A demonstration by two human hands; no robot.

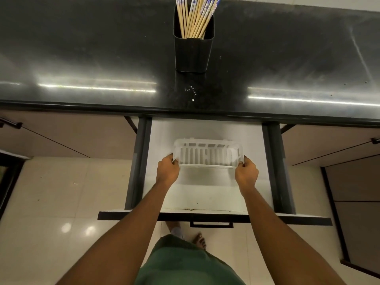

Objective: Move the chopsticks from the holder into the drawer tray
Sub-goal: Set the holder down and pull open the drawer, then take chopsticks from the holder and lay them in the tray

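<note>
Head view: at centre frame, the left hand (167,170) and right hand (246,173) each grip one end of a white slotted plastic tray (207,154) over the white floor of the open drawer (205,194). At top centre, pale wooden chopsticks with blue-patterned tops (195,17) stand in a black rectangular plastic holder (193,54) on the dark glossy countertop (82,58).

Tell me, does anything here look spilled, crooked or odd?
A few white specks lie on the dark countertop just in front of the black chopstick holder, like crumbs or droplets. The white slotted tray looks tipped in the drawer, but the left hand and right hand grip its ends.
</note>
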